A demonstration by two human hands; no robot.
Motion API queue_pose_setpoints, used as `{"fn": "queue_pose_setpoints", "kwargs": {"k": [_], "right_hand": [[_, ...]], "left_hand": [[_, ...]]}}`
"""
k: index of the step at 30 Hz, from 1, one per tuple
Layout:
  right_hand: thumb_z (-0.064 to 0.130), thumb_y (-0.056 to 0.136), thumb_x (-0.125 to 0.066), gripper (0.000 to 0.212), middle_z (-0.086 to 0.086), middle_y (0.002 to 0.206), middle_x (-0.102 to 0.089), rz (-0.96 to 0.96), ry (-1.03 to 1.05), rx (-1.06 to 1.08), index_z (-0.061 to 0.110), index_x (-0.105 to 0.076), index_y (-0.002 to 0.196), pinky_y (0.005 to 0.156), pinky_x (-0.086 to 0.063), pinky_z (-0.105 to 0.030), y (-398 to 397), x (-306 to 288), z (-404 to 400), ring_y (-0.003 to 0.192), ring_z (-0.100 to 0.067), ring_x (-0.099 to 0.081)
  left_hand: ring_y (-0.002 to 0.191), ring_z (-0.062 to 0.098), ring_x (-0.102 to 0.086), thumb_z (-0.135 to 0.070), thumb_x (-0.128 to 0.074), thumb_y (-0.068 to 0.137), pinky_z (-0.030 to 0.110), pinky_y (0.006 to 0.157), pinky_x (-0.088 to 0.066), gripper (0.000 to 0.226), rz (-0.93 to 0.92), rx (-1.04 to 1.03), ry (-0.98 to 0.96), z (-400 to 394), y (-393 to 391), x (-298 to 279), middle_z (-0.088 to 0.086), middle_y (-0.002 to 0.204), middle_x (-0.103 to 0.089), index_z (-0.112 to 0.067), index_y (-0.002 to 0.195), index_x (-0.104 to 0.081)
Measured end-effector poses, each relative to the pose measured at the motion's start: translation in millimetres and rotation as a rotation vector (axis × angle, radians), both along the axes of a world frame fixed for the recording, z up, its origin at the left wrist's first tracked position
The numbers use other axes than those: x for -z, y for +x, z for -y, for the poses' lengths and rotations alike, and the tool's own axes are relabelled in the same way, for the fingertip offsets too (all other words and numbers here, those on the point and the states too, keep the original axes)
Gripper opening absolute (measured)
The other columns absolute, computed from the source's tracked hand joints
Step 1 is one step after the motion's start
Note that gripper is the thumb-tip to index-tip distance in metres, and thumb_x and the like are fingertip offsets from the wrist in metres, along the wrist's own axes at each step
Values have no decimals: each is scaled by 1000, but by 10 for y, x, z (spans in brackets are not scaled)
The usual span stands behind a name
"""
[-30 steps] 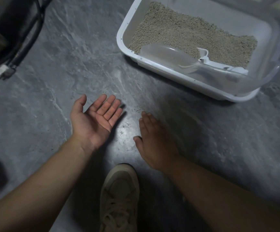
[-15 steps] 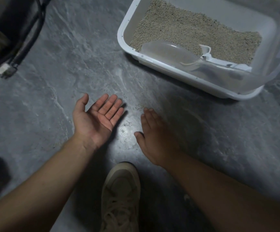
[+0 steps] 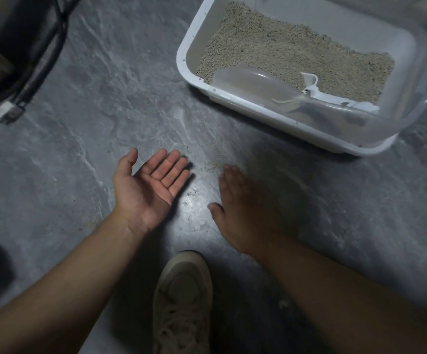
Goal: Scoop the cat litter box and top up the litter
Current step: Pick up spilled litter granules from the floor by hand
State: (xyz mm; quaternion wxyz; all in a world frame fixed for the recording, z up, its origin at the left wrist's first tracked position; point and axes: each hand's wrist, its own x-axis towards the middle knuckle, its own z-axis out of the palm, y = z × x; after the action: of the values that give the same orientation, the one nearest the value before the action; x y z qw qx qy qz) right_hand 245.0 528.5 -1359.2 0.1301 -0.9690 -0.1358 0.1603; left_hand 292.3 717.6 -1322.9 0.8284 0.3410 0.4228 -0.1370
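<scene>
Stray litter grains (image 3: 213, 164) lie on the floor (image 3: 105, 103) at centre frame, just ahead of the right hand (image 3: 245, 208), which is laid palm down with fingers (image 3: 229, 177) straight and flat. The left hand (image 3: 151, 185) is held palm up beside it, fingers extended and holding nothing, apparently as a catch. The step in hand is judged to be the gathering of spilled grains: the right palm is best kept low against the floor and swept toward the cupped left, so that grains are herded rather than scattered.

The box (image 3: 189, 60) sits at upper right, well apart from the hands, with litter (image 3: 284, 49) heaped toward its far side. A clear scoop (image 3: 248, 83) rests on its near rim. The floor is grey stone-patterned tile under dim light. Dark cables (image 3: 41, 62) run at upper left, and a beige shoe (image 3: 181, 302) is seen at bottom centre.
</scene>
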Motion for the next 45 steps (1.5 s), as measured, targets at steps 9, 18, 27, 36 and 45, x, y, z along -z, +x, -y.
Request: {"fn": "queue_pose_setpoints", "kwargs": {"k": [9, 18, 27, 36, 45], "right_hand": [[46, 98, -20, 73, -20, 163, -20, -33, -86, 144, 0, -29, 153, 121, -9, -38, 21, -19, 186, 151, -32, -19], [48, 100, -32, 77, -21, 165, -4, -82, -80, 252, -3, -16, 156, 124, -14, -45, -16, 69, -6, 153, -33, -4], [36, 102, -41, 64, -21, 162, -21, -26, -46, 95, -4, -32, 151, 120, -8, -36, 32, -52, 43, 151, -32, -20], [6, 84, -59, 35, -24, 116, -59, 104, 27, 361, -4, -63, 118, 95, -39, -38, 183, -126, 194, 106, -39, -55], [18, 79, -28, 44, -19, 114, -52, 19, -42, 181, 7, -61, 106, 96, -30, -37, 326, 8, -66, 104, -33, -45]], "left_hand": [[112, 35, -70, -51, -47, 97, 46, 94, -57, 60, -43, 38, 24, 55, -40, 39, 20, 123, -70, -3, 131, -58], [116, 35, -67, -48, -48, 97, 45, 111, -45, 62, -75, 69, 53, 113, -90, 126, 22, 125, -69, 3, 132, -58], [117, 35, -67, -47, -48, 98, 44, 113, -44, 62, -57, 129, 6, 283, -21, 86, 22, 125, -68, 4, 132, -57], [115, 34, -68, -42, -45, 100, 42, 107, -48, 57, -9, 109, 18, 232, -8, 77, 23, 123, -69, 4, 129, -57], [109, 28, -71, -38, -44, 101, 40, 104, -52, 50, -80, 122, 211, 142, 8, 149, 19, 122, -71, 2, 125, -61]]}}
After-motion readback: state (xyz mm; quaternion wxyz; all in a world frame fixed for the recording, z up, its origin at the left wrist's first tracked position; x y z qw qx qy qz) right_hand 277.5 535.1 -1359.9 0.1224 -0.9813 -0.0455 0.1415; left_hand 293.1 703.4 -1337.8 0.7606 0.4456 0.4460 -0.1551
